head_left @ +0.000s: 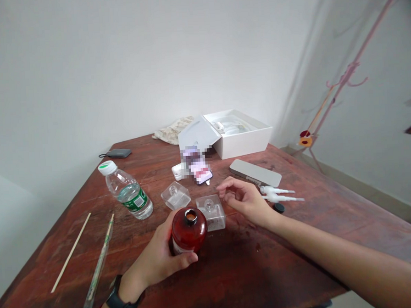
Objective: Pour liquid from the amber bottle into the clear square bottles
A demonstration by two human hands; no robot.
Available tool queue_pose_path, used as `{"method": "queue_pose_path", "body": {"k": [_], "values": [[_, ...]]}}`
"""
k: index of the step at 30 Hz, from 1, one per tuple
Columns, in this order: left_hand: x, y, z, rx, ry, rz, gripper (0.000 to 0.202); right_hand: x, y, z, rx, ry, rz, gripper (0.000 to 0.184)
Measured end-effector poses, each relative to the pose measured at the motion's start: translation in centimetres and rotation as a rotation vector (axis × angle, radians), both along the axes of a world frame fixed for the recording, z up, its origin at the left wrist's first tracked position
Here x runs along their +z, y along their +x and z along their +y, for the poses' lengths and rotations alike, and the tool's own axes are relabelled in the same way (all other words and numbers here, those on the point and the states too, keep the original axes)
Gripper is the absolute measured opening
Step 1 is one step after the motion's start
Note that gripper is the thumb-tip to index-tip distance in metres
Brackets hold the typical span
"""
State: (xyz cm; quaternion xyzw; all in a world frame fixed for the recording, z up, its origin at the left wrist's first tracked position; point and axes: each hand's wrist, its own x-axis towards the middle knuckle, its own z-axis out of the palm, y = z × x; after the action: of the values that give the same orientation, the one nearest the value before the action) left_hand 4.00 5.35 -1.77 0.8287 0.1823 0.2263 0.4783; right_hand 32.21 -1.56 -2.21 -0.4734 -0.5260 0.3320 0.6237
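My left hand (159,257) is wrapped round a round amber bottle (189,233), uncapped, with its neck facing up. Just behind it stand two clear square bottles, one (175,195) to the left and another (213,212) beside the amber one; both have open necks. My right hand (244,200) hovers to the right of the nearer clear bottle, fingers loosely bent and apart, with nothing visible in it. White pump heads (276,194) and a small black cap (279,208) lie just right of that hand.
A water bottle (130,194) stands at left, near a bare wooden stick (71,253) and wrapped chopsticks (97,265). Farther back are a grey case (254,172), a phone (200,172), a white earbud case (177,171), an open white box (244,140), a cloth (171,132) and a power bank (117,153).
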Motion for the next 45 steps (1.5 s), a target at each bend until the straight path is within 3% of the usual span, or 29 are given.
{"method": "queue_pose_path", "body": {"k": [3, 14, 20, 27, 31, 34, 36, 41, 45], "values": [[-0.2, -0.1, 0.0, -0.002, -0.014, 0.003, 0.087, 0.1, 0.2, 0.0, 0.001, 0.017, 0.007, 0.01], [-0.1, 0.0, 0.0, 0.0, 0.005, 0.0, 0.086, 0.8, 0.0, -0.7, 0.122, -0.063, 0.085, 0.032], [-0.2, -0.1, -0.1, 0.043, 0.008, -0.021, 0.093, 0.6, 0.1, -1.3, 0.16, -0.085, 0.037, 0.025], [-0.2, 0.2, -0.7, 0.051, -0.046, -0.106, 0.094, 1.2, -0.4, -2.5, 0.097, 0.113, -0.179, 0.031], [0.0, 0.0, -1.6, 0.071, -0.144, -0.15, 0.103, 1.6, -1.2, -3.2, 0.162, 0.371, -0.462, 0.034], [0.4, 0.0, -2.5, 0.08, -0.225, -0.17, 0.107, 1.8, -1.6, -3.6, 0.242, 0.407, -0.526, 0.032], [0.5, 0.1, -3.1, 0.073, -0.294, -0.174, 0.109, 1.8, -1.8, -3.8, 0.289, 0.413, -0.538, 0.049], [0.0, 0.8, -4.3, -0.042, -0.446, -0.239, 0.094, 0.5, -2.1, -3.9, 0.406, 0.489, -0.631, 0.119], [-0.3, 1.1, -5.1, -0.067, -0.502, -0.218, 0.087, -1.0, -2.3, -4.0, 0.469, 0.428, -0.603, 0.139]]}}
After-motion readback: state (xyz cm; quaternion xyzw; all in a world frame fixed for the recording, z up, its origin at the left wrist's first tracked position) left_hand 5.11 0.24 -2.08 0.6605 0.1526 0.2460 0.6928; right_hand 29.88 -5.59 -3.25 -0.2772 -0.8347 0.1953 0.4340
